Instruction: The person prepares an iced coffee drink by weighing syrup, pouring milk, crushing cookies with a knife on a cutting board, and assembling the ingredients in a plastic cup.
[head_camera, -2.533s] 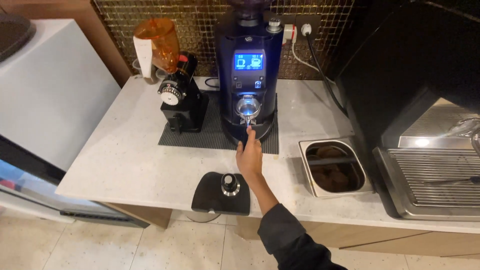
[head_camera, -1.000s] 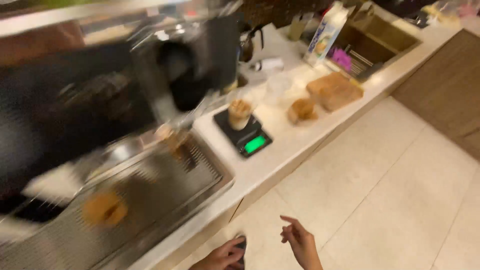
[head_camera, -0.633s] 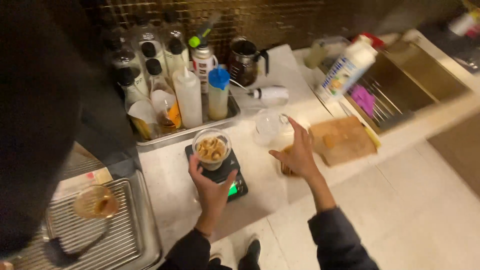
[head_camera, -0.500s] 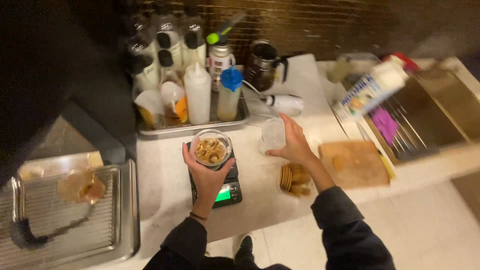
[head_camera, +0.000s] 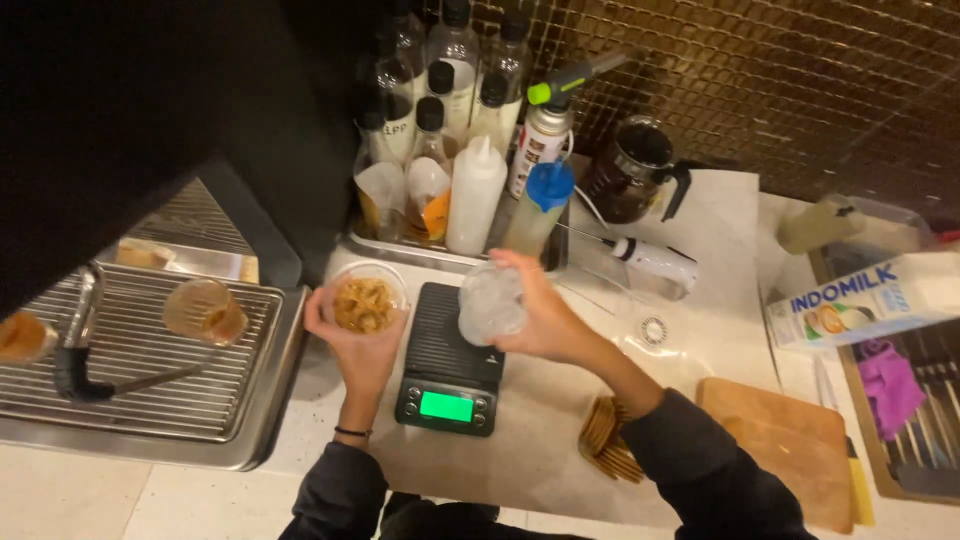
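2 hands busy over the counter: left hand (head_camera: 358, 335) wraps a small clear cup (head_camera: 364, 300) of tan-brown contents, held just off the left edge of the black scale (head_camera: 449, 372). Right hand (head_camera: 545, 320) grips a clear cup of ice (head_camera: 491, 301), tilted over the scale's top right corner. Scale platform is bare, green display lit, so nothing is being weighed at this instant. Judging by that, both cups are filled and picked up; combining or setting either down is not done yet.

Behind the scale, a metal tray (head_camera: 400, 250) at the counter's back edge holds syrup bottles, a white squeeze bottle (head_camera: 474, 195) and a blue-capped bottle (head_camera: 540, 205). Dark glass pitcher (head_camera: 630, 170) and a white handheld frother (head_camera: 655, 262) sit right of the tray. 1 stack of round biscuits (head_camera: 605, 440) lies near the front edge by a wooden board (head_camera: 790, 450). Left of the counter, a drip grate (head_camera: 130, 350) carries 1 glass of brown liquid (head_camera: 205, 312)
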